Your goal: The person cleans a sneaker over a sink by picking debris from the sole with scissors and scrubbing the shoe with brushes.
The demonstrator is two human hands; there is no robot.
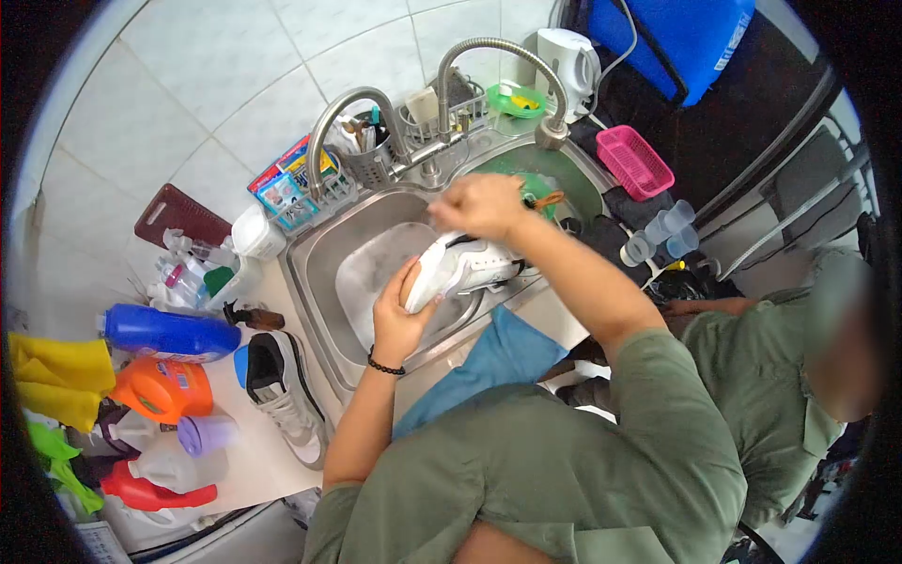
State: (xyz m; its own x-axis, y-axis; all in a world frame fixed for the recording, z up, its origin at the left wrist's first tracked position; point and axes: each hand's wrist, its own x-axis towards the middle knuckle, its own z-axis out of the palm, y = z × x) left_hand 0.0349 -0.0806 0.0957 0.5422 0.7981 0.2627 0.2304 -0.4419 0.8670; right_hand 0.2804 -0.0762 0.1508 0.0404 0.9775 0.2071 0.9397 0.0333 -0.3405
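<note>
A white sneaker with dark parts near its opening is held over the left sink basin. My left hand, with a dark beaded bracelet at the wrist, grips one end of the shoe. Just above the shoe is my right hand, its fingers curled and a little blurred. Whatever it may hold is hidden. Soapy, cloudy water lies in the basin under the shoe. Another sneaker, grey and white, lies on the counter to the left of the sink.
Two curved faucets rise behind the sink. Left on the counter are a blue jug, an orange jug and a brown spray bottle. A pink basket and clear cups stand right. A co-worker is close at right.
</note>
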